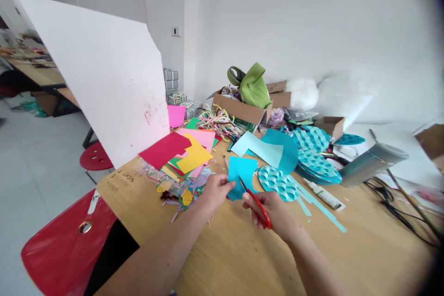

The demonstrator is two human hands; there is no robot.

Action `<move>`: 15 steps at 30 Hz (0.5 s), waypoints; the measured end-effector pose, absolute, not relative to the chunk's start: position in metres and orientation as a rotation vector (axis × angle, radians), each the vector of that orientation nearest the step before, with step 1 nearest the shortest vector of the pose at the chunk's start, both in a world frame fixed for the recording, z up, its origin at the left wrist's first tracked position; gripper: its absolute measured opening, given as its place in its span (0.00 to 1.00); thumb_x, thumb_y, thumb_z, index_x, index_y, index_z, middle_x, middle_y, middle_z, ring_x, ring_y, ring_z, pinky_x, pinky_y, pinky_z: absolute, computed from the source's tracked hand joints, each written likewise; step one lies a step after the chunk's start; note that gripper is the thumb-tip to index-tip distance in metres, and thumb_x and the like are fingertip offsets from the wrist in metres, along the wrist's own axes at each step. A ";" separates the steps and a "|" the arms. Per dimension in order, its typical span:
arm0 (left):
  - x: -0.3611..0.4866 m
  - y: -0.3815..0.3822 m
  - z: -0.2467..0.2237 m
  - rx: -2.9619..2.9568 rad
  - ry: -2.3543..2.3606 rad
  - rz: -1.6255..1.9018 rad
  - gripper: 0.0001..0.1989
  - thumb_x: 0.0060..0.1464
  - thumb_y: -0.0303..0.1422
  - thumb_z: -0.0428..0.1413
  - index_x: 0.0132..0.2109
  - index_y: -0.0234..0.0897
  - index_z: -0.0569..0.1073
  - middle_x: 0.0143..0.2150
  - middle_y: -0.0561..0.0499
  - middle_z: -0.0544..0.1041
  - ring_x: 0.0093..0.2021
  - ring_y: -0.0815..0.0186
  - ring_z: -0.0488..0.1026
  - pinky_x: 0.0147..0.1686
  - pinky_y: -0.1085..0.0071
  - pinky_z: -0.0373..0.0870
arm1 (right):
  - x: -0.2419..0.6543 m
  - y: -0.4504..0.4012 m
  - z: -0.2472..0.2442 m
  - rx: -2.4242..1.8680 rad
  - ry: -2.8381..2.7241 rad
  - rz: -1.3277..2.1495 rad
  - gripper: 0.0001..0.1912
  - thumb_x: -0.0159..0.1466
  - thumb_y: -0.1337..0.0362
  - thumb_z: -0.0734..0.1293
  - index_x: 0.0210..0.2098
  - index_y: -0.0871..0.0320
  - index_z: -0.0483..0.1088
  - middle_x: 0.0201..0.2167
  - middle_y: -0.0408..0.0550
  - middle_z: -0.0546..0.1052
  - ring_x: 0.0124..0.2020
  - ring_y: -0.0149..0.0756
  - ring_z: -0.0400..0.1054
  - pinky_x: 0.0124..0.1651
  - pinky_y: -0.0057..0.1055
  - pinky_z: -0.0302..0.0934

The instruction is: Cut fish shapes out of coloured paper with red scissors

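Observation:
Over the table's front half, my left hand (218,190) pinches the left edge of a bright blue sheet of paper (242,169). My right hand (268,208) is closed around the handles of red-handled scissors (259,207). The scissor blades point up and left and meet the lower part of the paper, which has a curved edge on its right. Just right of the paper lies a round disc with a blue wave pattern (278,183). Thin pale blue paper strips (324,208) stretch out beyond it.
Coloured paper sheets (163,149) and scraps lie left on the table. Behind are pipe cleaners (222,122) and a cardboard box (239,108) with a green bag. A stack of wave-patterned discs (319,166), a glue tube (324,195) and a grey cylinder (371,164) stand right. A white board (104,74) rises left.

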State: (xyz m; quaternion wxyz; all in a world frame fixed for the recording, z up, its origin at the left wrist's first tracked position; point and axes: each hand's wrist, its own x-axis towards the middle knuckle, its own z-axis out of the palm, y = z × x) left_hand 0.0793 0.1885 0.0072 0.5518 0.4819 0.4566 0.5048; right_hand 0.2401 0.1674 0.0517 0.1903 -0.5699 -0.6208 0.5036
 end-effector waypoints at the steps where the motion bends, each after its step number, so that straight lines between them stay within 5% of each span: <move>1: 0.079 0.188 0.007 1.140 1.067 1.192 0.13 0.43 0.41 0.56 0.24 0.34 0.68 0.19 0.56 0.65 0.20 0.73 0.60 0.21 0.75 0.57 | 0.241 0.167 0.054 -1.562 -1.720 1.461 0.27 0.55 0.41 0.64 0.23 0.62 0.69 0.11 0.43 0.70 0.11 0.26 0.61 0.15 0.21 0.49; 15: 0.078 0.190 0.002 1.229 1.125 1.206 0.12 0.45 0.40 0.54 0.25 0.35 0.68 0.19 0.57 0.62 0.21 0.73 0.57 0.22 0.75 0.53 | 0.238 0.166 0.050 -1.608 -1.838 1.358 0.27 0.55 0.41 0.63 0.21 0.61 0.68 0.14 0.46 0.73 0.13 0.29 0.64 0.18 0.23 0.52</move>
